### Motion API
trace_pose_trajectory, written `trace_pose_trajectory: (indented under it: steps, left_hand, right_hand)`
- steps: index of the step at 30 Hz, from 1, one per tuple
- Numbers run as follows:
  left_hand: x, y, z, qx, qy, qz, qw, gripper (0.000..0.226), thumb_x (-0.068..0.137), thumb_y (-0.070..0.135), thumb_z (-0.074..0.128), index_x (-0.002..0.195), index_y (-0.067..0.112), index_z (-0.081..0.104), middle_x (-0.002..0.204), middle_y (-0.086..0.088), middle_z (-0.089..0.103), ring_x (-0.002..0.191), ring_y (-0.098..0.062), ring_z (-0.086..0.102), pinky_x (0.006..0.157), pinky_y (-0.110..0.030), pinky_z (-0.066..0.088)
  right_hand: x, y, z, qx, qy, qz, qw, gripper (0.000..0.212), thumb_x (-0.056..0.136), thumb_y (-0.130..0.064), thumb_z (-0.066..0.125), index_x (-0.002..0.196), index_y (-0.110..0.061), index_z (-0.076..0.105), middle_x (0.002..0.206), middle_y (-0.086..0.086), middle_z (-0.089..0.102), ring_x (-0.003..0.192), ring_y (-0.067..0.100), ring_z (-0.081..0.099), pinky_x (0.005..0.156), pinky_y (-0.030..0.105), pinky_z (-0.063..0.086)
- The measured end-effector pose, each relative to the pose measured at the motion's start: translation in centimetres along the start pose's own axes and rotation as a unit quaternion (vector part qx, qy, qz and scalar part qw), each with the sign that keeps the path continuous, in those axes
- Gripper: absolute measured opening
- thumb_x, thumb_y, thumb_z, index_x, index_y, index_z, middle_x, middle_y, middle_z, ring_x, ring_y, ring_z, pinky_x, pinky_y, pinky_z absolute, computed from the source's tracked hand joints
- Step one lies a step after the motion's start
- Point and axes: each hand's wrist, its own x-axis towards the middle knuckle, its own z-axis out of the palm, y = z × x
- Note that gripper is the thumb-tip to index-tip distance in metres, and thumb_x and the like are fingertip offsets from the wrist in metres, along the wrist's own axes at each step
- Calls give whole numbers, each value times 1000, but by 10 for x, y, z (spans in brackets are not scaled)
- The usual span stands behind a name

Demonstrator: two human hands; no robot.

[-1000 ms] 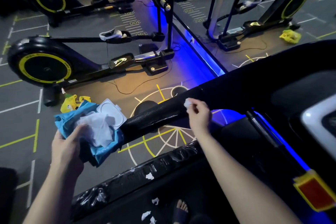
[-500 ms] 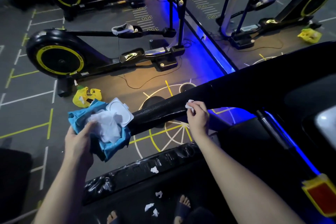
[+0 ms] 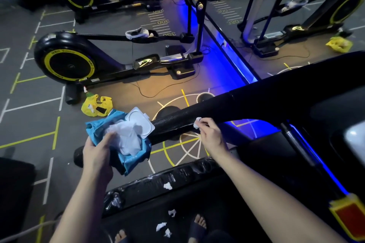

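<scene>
My left hand point(image 3: 98, 152) grips a blue wet-wipe pack point(image 3: 128, 156) with its white lid point(image 3: 140, 122) flipped open and white wipes bunched out of it. The pack sits against the end of a black treadmill handrail point(image 3: 173, 122). My right hand point(image 3: 209, 134) pinches a small crumpled white wipe point(image 3: 197, 123) and presses it on the side of that handrail, to the right of the pack.
Several torn wipe scraps point(image 3: 167, 185) lie on the treadmill deck near my sandalled feet point(image 3: 197, 225). A yellow bag point(image 3: 96, 105) lies on the floor beside a black and yellow exercise machine point(image 3: 67, 59). A mirror with a blue light strip point(image 3: 233, 63) runs along the right. A red and yellow tag point(image 3: 349, 217) is at lower right.
The camera view has shifted a little, so the floor and machines sit lower-right in frame. My right hand has slid the wipe slightly along the handrail. My left hand still holds the pack.
</scene>
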Motion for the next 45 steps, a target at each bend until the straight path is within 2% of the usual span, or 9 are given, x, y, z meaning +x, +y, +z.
trace_pose_trajectory:
  steps: [4, 7, 10, 20, 24, 29, 34, 40, 45]
  left_hand:
    - [-1, 1, 0, -3, -13, 4, 1000, 36, 98, 7, 71, 133, 13, 67, 119, -12, 75, 92, -26, 72, 85, -44, 60]
    - [-1, 0, -2, 0, -14, 7, 1000, 35, 98, 8, 71, 132, 15, 67, 118, -10, 75, 92, -25, 73, 86, -44, 60]
    - [-5, 1, 0, 2, -16, 3, 1000, 35, 98, 8, 71, 131, 15, 67, 118, -10, 75, 92, -25, 72, 87, -44, 60]
    - [-10, 4, -2, 21, -31, -7, 999, 30, 99, 7, 68, 128, 13, 67, 114, -11, 75, 90, -26, 73, 80, -41, 60]
    - [-14, 7, -4, 15, -35, -13, 999, 28, 99, 6, 68, 127, 12, 67, 110, -10, 75, 88, -26, 73, 85, -44, 60]
    - [-17, 10, -11, 20, -29, 10, 999, 23, 98, 4, 67, 117, 16, 69, 102, -6, 74, 85, -24, 70, 82, -42, 58]
    - [-16, 16, -18, 27, -27, 33, 999, 24, 97, 5, 69, 118, 16, 70, 106, -9, 75, 83, -22, 71, 80, -40, 59]
    - [-19, 20, -28, 32, -16, 54, 998, 22, 98, 2, 67, 104, 22, 71, 89, 3, 76, 72, -13, 71, 61, -29, 61]
    - [-20, 17, -30, 23, -6, 50, 998, 22, 98, 2, 66, 102, 23, 70, 92, 0, 75, 70, -12, 71, 59, -28, 62]
  right_hand:
    - [2, -3, -8, 42, 93, 41, 994, 33, 88, 11, 64, 116, -2, 74, 109, 10, 64, 88, 17, 64, 77, 12, 47]
    - [10, 8, -14, 49, 185, 110, 975, 29, 90, 7, 65, 115, -4, 75, 112, 9, 63, 91, 18, 65, 75, 29, 56]
    - [12, 12, -7, 43, 180, 142, 972, 34, 91, 7, 63, 122, -2, 71, 119, 11, 59, 104, 23, 63, 83, 38, 58]
    - [-10, -26, 24, 50, 49, 74, 995, 32, 91, 5, 65, 119, -6, 74, 111, 5, 60, 87, 6, 58, 69, 26, 54]
    - [-5, -28, 5, 87, 121, 114, 982, 24, 84, 8, 70, 103, -5, 79, 98, 7, 66, 80, 13, 63, 68, 4, 44]
    - [19, -10, -22, 94, 249, 209, 941, 18, 84, 9, 68, 96, 1, 77, 95, 15, 64, 76, 21, 59, 65, 1, 40]
    - [23, -15, -1, 65, 147, 204, 966, 21, 82, 7, 62, 87, -10, 73, 97, 0, 57, 80, 25, 62, 68, 33, 52]
    - [1, -53, 41, 126, 111, 210, 963, 17, 85, 6, 64, 90, -7, 74, 102, -2, 56, 85, 20, 62, 68, 6, 43]
    - [-8, -66, 52, 194, 4, 198, 961, 19, 90, -2, 65, 93, -16, 77, 105, -5, 58, 86, 16, 68, 74, 27, 57]
